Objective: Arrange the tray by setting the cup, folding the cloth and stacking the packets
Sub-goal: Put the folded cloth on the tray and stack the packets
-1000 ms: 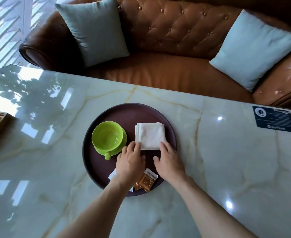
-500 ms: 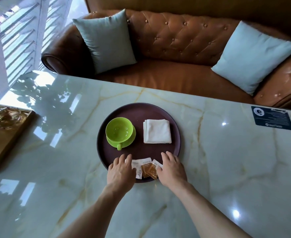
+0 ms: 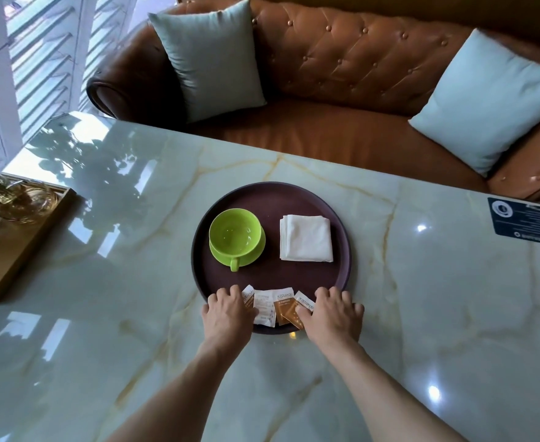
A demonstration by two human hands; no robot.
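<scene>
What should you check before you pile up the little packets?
1. Green cup sits upright on its saucer on the tray: ok.
2. White cloth is folded: ok.
3. Packets stacked: not ok, they lie side by side.
4. Left hand touches the packets: ok.
5. Right hand touches the packets: ok.
6. All packets in sight: cannot tell, the hands cover some.
</scene>
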